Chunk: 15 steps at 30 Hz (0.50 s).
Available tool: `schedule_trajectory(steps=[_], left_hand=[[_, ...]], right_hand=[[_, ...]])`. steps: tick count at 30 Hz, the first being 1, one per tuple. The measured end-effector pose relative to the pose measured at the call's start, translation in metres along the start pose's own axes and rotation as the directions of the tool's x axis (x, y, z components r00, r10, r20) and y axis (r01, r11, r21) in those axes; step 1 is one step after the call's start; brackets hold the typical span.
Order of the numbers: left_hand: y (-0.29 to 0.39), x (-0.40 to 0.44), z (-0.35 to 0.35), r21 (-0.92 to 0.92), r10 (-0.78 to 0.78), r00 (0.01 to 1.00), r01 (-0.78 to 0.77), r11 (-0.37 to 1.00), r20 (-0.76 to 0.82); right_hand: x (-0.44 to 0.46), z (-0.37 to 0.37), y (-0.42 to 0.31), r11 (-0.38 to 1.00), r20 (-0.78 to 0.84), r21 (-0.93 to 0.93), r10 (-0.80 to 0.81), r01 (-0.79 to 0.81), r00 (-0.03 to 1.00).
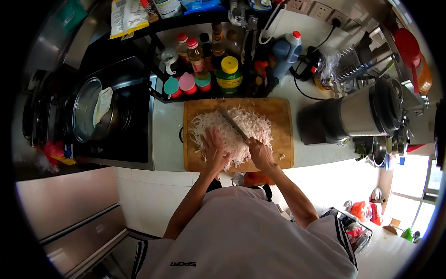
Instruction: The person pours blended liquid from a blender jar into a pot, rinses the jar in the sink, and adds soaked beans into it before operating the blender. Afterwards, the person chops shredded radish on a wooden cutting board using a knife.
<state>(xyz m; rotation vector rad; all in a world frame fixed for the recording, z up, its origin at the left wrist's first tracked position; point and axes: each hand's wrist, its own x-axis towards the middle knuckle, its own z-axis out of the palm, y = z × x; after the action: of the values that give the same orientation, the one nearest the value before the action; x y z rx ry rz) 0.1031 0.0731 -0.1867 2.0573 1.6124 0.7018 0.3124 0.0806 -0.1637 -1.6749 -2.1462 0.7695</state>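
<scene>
The right hand (261,154) grips the knife (235,126), which slants from near right to far left over the shreds (256,124) on the board (280,110). Left of the knife, the left hand (215,151) touches the shreds, fingers spread.

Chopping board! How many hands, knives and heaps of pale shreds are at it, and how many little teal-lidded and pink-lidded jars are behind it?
Hands: 2, left hand and right hand
Knives: 1, the knife in the right hand
Heaps: 1, the pale shreds
Teal-lidded jars: 2, one jar and another jar
Pink-lidded jars: 1, pink-lidded jar
Total: 7
</scene>
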Motion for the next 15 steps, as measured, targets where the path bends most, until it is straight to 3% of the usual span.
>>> schedule_trajectory(steps=[1, 6, 9, 11, 15], left_hand=[[0.001, -0.001, -0.001, 0.014, -0.046, 0.999, 0.046, 0.999, 0.004], [0.024, -0.007, -0.013, -0.042, -0.258, 0.966, 0.258, 0.965, -0.003], [0.003, -0.016, 0.02, 0.002, -0.183, 0.978, 0.184, 0.983, -0.097], [0.002, -0.018, 0.027, 0.065, -0.19, 0.979, 0.195, 0.979, -0.077], [-0.002, -0.014, 0.03, 0.043, -0.192, 0.978, 0.196, 0.98, -0.076]], right_hand=[[0.0, -0.013, -0.007, 0.999, -0.063, 0.0, -0.045, 0.045, 0.997], [-0.005, -0.061, -0.041, 0.994, -0.01, 0.068, -0.086, 0.087, 0.996], [0.003, -0.027, -0.022, 0.996, 0.088, 0.054, -0.082, 0.077, 0.993], [0.015, 0.015, 0.004, 0.995, 0.11, 0.049, -0.087, 0.082, 0.99], [0.024, -0.002, -0.003, 0.997, 0.209, 0.029, -0.083, 0.078, 0.974]])
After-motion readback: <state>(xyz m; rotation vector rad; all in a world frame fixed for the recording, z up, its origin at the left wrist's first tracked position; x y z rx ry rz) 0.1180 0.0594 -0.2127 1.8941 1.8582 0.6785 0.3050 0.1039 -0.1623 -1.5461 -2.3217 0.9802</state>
